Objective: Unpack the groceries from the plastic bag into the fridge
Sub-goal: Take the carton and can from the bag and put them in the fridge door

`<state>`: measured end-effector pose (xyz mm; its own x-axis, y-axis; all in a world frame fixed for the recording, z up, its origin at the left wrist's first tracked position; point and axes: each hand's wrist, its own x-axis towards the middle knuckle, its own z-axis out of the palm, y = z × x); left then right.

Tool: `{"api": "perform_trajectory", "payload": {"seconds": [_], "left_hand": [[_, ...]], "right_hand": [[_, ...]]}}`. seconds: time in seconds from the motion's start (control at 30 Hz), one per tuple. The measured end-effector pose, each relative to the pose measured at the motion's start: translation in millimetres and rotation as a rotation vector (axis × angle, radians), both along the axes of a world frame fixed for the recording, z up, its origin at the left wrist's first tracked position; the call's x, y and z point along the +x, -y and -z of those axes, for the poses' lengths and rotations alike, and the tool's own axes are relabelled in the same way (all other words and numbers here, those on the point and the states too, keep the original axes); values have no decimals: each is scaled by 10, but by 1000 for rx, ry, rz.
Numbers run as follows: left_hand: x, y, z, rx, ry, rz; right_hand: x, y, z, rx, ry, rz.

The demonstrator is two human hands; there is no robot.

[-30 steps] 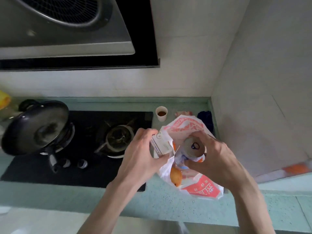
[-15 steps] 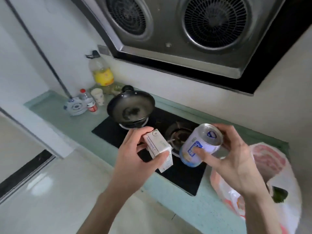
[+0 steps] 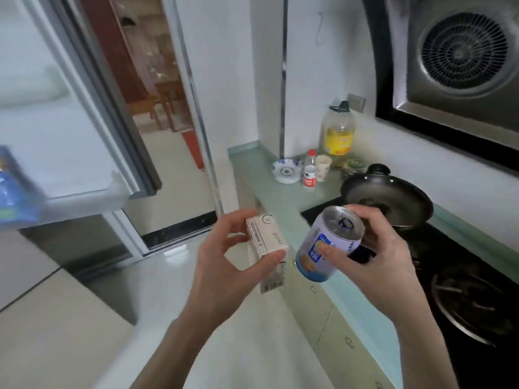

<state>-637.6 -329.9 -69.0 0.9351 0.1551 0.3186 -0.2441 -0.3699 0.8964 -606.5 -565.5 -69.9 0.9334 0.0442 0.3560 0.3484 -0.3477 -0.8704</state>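
My left hand (image 3: 224,265) grips a small white carton (image 3: 266,242) with printed text, held upright in front of me. My right hand (image 3: 382,262) holds a blue-and-white drink can (image 3: 325,248) with a silver pull-tab top, tilted toward the carton. Both are over the floor beside the counter edge. The fridge (image 3: 70,164) stands at the left with its door (image 3: 50,108) open; a blue package (image 3: 11,189) sits on a door shelf. The plastic bag is out of view.
A green counter (image 3: 269,192) runs along the right with a black wok (image 3: 387,203) on the black hob (image 3: 463,276), an oil jug (image 3: 338,133), a small bottle (image 3: 310,172), a paper cup (image 3: 322,167) and a patterned bowl (image 3: 286,171). A range hood (image 3: 460,57) hangs above. A doorway (image 3: 163,108) opens behind.
The view has swung left from the hob and bag toward the fridge and doorway. Both hands lifted the carton and can out of the bag and carried them along.
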Motion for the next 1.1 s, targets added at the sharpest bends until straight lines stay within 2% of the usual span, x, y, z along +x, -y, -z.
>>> {"api": "perform_trajectory", "payload": {"seconds": [0.33,0.57,0.8,1.1], "left_hand": [[-418,-1267,-96,2,39,-352],[-473,-1984,-140,-28,37,-525],[-218,-2762,-197,-112,77,-655],[352,-3675,-278,-143,87,-722]], "right_hand": [[246,-1438,-125,12,12,-307],[486,-2298,-166,34,58,-430],[858,-3178,-159,52,97,-533],[1467,-4229,-131,52,126,-590]]}}
